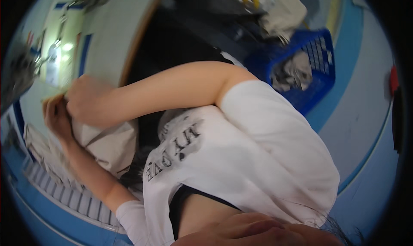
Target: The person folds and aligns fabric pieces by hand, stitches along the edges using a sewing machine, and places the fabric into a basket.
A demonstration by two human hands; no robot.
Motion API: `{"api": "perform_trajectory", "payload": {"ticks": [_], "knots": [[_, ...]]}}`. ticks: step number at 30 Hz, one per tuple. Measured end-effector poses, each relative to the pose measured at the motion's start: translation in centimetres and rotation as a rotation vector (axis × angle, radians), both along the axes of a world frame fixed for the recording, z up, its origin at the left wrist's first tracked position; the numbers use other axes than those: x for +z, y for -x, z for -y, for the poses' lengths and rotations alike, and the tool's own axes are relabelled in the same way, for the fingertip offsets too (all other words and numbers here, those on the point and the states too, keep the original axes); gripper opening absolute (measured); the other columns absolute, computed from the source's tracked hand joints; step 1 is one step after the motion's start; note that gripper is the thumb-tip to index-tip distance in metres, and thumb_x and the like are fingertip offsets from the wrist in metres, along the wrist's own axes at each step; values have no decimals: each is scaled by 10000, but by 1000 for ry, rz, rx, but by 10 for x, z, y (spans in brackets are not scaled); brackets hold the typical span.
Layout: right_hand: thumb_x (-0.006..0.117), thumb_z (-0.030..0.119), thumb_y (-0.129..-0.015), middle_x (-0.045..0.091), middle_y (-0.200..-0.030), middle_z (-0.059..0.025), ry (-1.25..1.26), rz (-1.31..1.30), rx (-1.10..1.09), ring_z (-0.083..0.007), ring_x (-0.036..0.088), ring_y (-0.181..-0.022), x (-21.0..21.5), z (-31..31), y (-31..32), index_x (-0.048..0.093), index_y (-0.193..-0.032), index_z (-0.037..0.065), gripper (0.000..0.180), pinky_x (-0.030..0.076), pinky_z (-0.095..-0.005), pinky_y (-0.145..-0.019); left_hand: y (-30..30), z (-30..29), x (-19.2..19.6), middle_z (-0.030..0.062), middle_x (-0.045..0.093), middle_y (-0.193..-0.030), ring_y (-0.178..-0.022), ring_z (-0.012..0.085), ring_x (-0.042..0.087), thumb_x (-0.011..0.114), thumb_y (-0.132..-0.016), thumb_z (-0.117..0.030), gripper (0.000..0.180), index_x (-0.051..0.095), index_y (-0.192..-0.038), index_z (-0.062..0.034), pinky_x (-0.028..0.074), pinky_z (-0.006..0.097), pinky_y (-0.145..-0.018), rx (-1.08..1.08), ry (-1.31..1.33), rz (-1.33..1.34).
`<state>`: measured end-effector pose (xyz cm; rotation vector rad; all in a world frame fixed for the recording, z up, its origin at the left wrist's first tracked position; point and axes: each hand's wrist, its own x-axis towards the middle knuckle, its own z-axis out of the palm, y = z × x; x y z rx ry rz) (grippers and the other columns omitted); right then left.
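Observation:
Both arms reach to the left side of the view, over a pale tabletop (112, 35) with a brown edge. My left hand (59, 118) has its fingers curled inward; what lies in them, if anything, is hidden. Right beside it, nearly touching, is my right hand (92, 100), smeared by motion, so its fingers cannot be read. A cream cloth (109, 149) hangs in loose folds just below the two hands, between them and my body. Whether either hand grips it is not clear.
At far left stands a blurred machine (53, 59) with a bright lamp and metal parts. A blue plastic basket (322, 70) on the right holds grey patterned cloth (297, 70). Beyond it lies a pile of pale fabric (284, 12). More cream cloth (47, 155) lies by a slatted white rack (81, 203).

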<state>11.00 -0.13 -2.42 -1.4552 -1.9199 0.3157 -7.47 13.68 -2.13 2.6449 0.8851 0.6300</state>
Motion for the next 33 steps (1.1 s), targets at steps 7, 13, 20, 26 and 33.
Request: {"api": "perform_trajectory", "payload": {"ticks": [7, 13, 20, 26, 33], "knots": [[601, 121, -766, 593, -781, -105, -185, 81, -45, -275, 584, -789, -1, 14, -7, 624, -857, 37, 126, 474, -410, -689, -19, 22, 12, 72, 660, -881, -841, 233, 649, 705, -773, 72, 194, 738, -914, -58, 511, 317, -741, -9, -3, 147], [652, 64, -728, 540, -780, -73, -165, 244, 37, -256, 544, -759, 2, 16, -15, 660, -1168, 22, 441, 471, -383, -699, -22, 25, 25, 103, 666, -835, -795, 290, 649, 734, -745, 33, 118, 730, -817, -60, 524, 361, -714, -56, 38, 237], [650, 63, -729, 543, -802, -78, -92, 309, 113, -270, 533, -760, 10, 15, -17, 636, -1237, 14, 511, 474, -389, -721, -20, 26, 28, 113, 660, -847, -791, 301, 642, 725, -731, 34, 128, 727, -816, -61, 527, 367, -711, -106, -29, 266], [641, 85, -681, 528, -743, -55, -162, 354, 156, -237, 509, -702, 14, 14, -19, 651, -1172, -37, 506, 440, -351, -655, -17, 27, 25, 132, 659, -897, -850, 323, 633, 746, -735, -31, 135, 712, -866, -34, 523, 384, -761, -60, 118, 269], [640, 84, -735, 625, -769, -85, 21, 423, 121, -274, 616, -696, 20, 20, -20, 621, -1305, 58, 572, 503, -401, -645, -19, 36, 30, 152, 638, -864, -860, 367, 615, 713, -820, -152, 179, 636, -920, -26, 496, 423, -808, 195, -223, 19]]}}
